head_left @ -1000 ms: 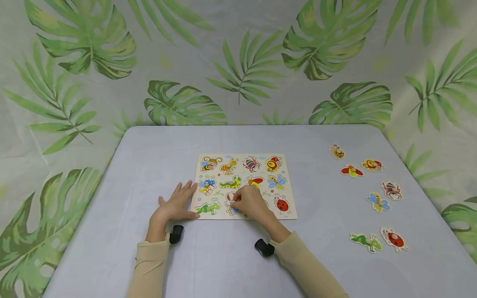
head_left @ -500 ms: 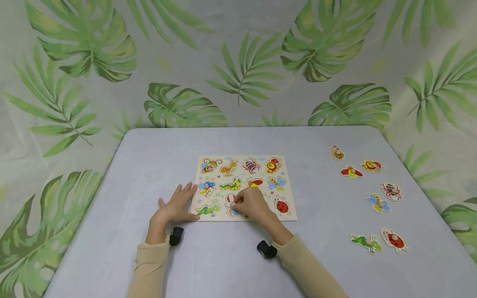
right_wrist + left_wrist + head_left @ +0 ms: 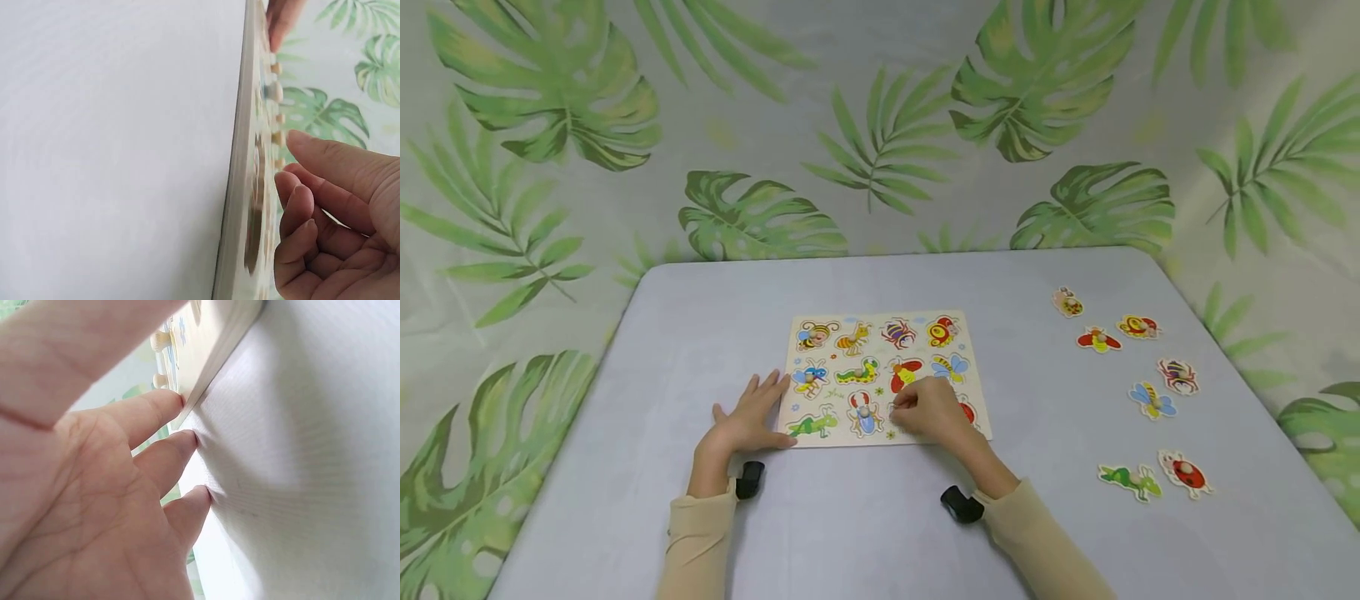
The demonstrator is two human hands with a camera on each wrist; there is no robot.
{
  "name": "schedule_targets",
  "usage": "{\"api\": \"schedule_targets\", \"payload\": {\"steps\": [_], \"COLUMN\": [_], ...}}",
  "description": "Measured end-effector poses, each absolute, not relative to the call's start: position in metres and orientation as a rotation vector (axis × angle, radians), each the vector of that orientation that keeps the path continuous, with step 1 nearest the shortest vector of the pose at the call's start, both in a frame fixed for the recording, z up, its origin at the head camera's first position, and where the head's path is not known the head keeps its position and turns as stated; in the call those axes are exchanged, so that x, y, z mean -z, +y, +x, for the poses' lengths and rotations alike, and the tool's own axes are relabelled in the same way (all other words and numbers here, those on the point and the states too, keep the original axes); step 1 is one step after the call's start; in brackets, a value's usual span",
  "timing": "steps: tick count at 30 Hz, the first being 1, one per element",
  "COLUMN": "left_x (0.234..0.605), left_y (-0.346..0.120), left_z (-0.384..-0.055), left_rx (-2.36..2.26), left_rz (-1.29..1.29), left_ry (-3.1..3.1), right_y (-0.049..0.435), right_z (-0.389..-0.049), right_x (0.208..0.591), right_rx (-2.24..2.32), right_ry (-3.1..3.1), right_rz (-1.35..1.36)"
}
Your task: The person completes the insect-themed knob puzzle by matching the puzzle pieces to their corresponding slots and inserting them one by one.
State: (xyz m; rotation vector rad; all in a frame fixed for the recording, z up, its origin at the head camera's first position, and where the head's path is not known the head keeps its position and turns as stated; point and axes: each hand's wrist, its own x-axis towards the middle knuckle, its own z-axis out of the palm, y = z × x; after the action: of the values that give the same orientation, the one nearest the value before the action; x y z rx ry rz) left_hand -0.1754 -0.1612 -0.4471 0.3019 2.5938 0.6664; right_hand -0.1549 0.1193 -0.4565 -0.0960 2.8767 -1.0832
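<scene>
A wooden insect puzzle board (image 3: 842,440) lies on the table, with knobbed pieces in several of its places. In its bottom row sits a stag beetle piece (image 3: 866,414), its knob uncovered. My right hand (image 3: 934,410) hovers just right of that piece, over the board's lower right part, partly hiding the ladybug picture. In the right wrist view, thumb and index finger (image 3: 325,156) are apart and hold nothing; the other fingers curl loosely. My left hand (image 3: 747,423) rests spread at the board's left edge. Its fingertips (image 3: 187,439) touch the table and the board's side.
Loose knobbed pieces lie on the right side of the table: a grasshopper (image 3: 1130,481), a ladybug (image 3: 1184,474), a blue-winged insect (image 3: 1152,400), a purple striped bug (image 3: 1177,377) and several more farther back. A leaf-patterned cloth (image 3: 895,125) hangs behind the table.
My right hand has let go of the stag beetle piece and moved right, uncovering it. My left hand keeps its place on the board's edge. The head view has shifted slightly.
</scene>
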Motion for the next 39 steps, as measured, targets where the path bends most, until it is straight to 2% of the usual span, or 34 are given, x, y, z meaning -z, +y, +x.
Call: {"api": "schedule_targets", "payload": {"steps": [12, 19, 39], "left_x": [0.452, 0.455, 0.452], "left_y": [-0.162, -0.162, -0.160], "left_z": [-0.178, -0.176, -0.175], "left_rx": [-0.633, -0.660, -0.654], "left_rz": [0.301, 0.308, 0.326], "left_ry": [2.594, 2.583, 2.608], "right_y": [0.169, 0.194, 0.279], "right_z": [-0.146, -0.134, -0.081], "right_x": [0.453, 0.450, 0.449], "right_rx": [1.119, 1.128, 1.044], "right_ry": [2.941, 2.932, 3.034], "right_rz": [-0.043, 0.098, 0.375]}}
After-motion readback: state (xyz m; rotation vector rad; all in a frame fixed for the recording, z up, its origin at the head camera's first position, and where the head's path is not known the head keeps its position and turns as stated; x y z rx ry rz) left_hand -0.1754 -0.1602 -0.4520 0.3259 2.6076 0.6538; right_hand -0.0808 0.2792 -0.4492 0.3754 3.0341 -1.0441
